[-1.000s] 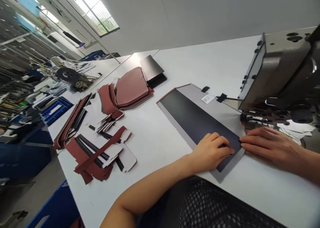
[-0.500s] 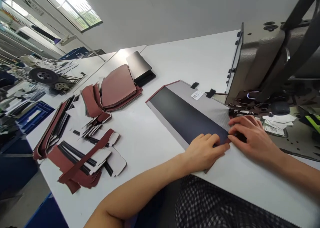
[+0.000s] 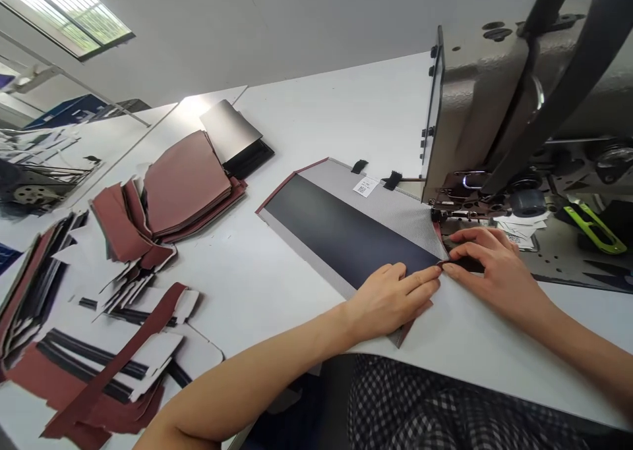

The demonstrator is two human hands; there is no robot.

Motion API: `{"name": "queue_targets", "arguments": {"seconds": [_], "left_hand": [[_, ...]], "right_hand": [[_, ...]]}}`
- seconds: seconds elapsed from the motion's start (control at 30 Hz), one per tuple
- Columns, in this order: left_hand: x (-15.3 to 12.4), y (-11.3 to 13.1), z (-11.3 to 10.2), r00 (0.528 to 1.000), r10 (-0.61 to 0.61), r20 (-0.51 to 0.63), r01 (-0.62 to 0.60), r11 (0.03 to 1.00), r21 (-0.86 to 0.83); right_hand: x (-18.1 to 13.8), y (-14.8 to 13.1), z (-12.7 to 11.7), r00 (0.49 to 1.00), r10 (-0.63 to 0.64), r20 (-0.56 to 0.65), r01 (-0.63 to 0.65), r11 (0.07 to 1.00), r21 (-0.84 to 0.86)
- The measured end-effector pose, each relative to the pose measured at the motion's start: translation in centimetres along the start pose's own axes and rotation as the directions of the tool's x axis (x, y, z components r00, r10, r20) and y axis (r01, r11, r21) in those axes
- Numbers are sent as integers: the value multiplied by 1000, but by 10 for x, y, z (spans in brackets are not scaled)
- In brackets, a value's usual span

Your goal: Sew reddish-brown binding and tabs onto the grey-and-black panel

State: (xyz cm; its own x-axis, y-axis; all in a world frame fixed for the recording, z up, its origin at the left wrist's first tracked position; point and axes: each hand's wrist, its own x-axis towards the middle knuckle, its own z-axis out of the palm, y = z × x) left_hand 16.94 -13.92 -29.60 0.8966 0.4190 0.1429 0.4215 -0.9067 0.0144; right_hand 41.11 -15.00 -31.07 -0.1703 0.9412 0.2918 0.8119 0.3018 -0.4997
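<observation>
A flat panel of grey mesh fabric [image 3: 376, 206] with a dark navy centre strip [image 3: 341, 229] and a maroon edge lies on the white table [image 3: 316, 127]. My left hand [image 3: 390, 298] rests on the panel's near end, fingers spread over the dark strip. My right hand [image 3: 487, 272] pinches the panel's dark corner between thumb and fingertips, close to the sewing machine's presser foot [image 3: 445, 206]. The fingertips of my two hands nearly meet. The underside of the panel is hidden.
The grey industrial sewing machine [image 3: 494, 107] stands at right, with green-handled snips [image 3: 593, 229] and labelled papers [image 3: 521, 229] on its bed. Stacks of maroon cut pieces [image 3: 182, 186], white-backed pieces with black strips [image 3: 99, 364] and black sheets [image 3: 230, 130] lie at left.
My right hand has curled from flat, extended fingers into a pinch at the panel's corner. The view has swung right, so the table items sit further left in the picture.
</observation>
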Motion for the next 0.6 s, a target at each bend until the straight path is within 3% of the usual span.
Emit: {"name": "queue_targets", "arguments": {"seconds": [0.13, 0.27, 0.43, 0.6], "left_hand": [[0, -1, 2, 999, -7, -44, 6, 1000, -28], [1, -2, 3, 1000, 7, -20, -8, 997, -71], [2, -4, 5, 999, 20, -28, -23, 995, -96], [0, -5, 4, 997, -18, -81, 6, 989, -148]], "right_hand": [[0, -12, 5, 993, -19, -113, 12, 998, -58], [2, -23, 5, 962, -219, -163, 190, 966, -178], [1, -23, -1, 905, -415, -95, 378, 886, -268], [-6, -11, -9, 853, -523, 0, 513, 837, -193]]}}
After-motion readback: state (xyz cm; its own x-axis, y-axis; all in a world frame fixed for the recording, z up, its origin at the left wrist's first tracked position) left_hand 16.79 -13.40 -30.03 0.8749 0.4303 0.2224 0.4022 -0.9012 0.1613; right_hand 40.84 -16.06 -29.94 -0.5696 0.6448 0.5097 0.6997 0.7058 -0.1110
